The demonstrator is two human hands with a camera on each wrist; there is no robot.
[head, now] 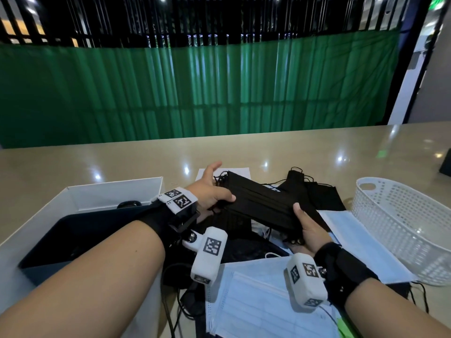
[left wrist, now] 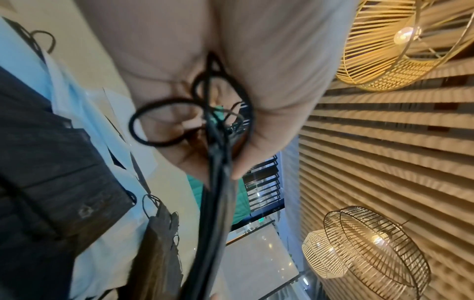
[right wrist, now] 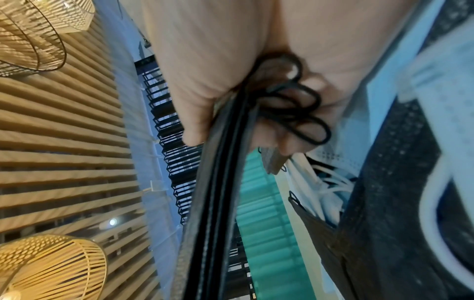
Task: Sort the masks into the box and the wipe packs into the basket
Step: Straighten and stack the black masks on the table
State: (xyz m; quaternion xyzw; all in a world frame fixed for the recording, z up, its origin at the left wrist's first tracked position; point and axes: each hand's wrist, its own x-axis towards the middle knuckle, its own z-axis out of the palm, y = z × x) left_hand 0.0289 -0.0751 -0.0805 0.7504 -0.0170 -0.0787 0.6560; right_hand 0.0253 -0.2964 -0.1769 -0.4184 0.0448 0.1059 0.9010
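Observation:
A stack of black masks (head: 262, 206) hangs above the table, held at both ends. My left hand (head: 212, 193) pinches its left end with the thumb on top; the index finger points away. My right hand (head: 307, 228) pinches the right end, thumb on top. The left wrist view shows the stack (left wrist: 218, 213) edge-on between my thumb and fingers, ear loops (left wrist: 159, 123) dangling. In the right wrist view the stack (right wrist: 220, 192) is also edge-on in the grip. More black masks (head: 317, 193) and light blue masks (head: 266, 308) lie on the table. The white box (head: 73, 198) stands at left, the white basket (head: 402, 223) at right.
A dark lid or tray (head: 80, 237) leans in the box's near side. A white sheet (head: 205, 173) lies behind the masks. Black cables (head: 178, 301) trail near the front edge. A dark object (head: 445, 164) sits at the far right. The beige table (head: 97, 162) extends back to a green curtain.

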